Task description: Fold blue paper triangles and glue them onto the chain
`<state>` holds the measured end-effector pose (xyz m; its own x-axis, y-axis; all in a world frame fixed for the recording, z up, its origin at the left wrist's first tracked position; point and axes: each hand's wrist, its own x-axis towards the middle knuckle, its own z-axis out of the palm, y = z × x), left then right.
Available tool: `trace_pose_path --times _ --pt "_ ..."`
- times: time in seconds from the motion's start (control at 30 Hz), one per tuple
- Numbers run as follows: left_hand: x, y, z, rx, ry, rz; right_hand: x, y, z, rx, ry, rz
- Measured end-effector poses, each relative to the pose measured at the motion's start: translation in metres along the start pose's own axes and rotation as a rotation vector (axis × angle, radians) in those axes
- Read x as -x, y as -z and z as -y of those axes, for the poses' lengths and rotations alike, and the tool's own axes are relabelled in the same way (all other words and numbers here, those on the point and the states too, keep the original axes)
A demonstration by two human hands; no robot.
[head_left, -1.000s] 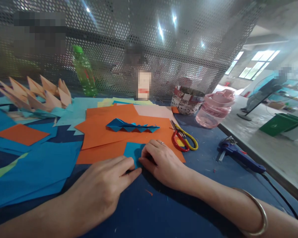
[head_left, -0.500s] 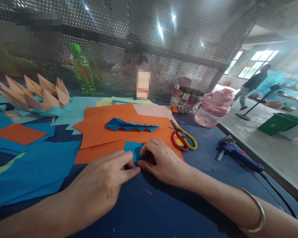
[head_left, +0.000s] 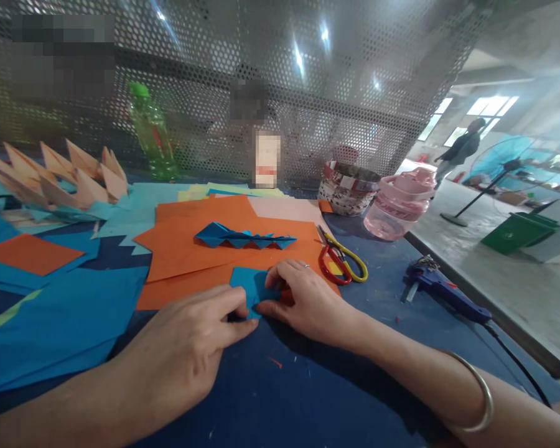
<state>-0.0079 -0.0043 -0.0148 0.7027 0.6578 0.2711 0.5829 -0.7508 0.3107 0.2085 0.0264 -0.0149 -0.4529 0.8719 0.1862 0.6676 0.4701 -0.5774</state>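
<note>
In the head view, a spiky folded blue paper strip [head_left: 245, 237] is laid on orange paper sheets [head_left: 189, 218], flanked by red-and-yellow-handled metal scissors [head_left: 338, 247]. The dark-blue tabletop [head_left: 284, 407] is backed by a grey perforated metal screen [head_left: 191, 78]. A small blue paper piece [head_left: 247, 283], nearer than the strip, is gripped by the left hand [head_left: 200, 333] and right hand [head_left: 305, 298]; its near edge is partly covered, perhaps folded.

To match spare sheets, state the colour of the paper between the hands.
The paper is blue, clearest in the head view.
</note>
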Motion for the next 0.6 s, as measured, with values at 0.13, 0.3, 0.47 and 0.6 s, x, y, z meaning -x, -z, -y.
trace_pose_path --times 0.13,0.3,0.47,0.6 --pt "-0.001 0.000 -0.001 -0.015 -0.006 0.003 -0.001 0.000 0.004 0.005 -0.040 0.014" --pt "-0.001 0.003 -0.001 -0.014 -0.004 -0.015 -0.005 0.001 -0.007 -0.035 -0.045 -0.041" --pt "0.000 0.005 -0.003 -0.032 0.006 -0.015 -0.008 0.000 -0.018 -0.090 -0.024 -0.090" --pt "0.000 0.006 -0.006 -0.058 -0.011 -0.057 -0.010 0.001 -0.016 -0.110 -0.027 -0.077"
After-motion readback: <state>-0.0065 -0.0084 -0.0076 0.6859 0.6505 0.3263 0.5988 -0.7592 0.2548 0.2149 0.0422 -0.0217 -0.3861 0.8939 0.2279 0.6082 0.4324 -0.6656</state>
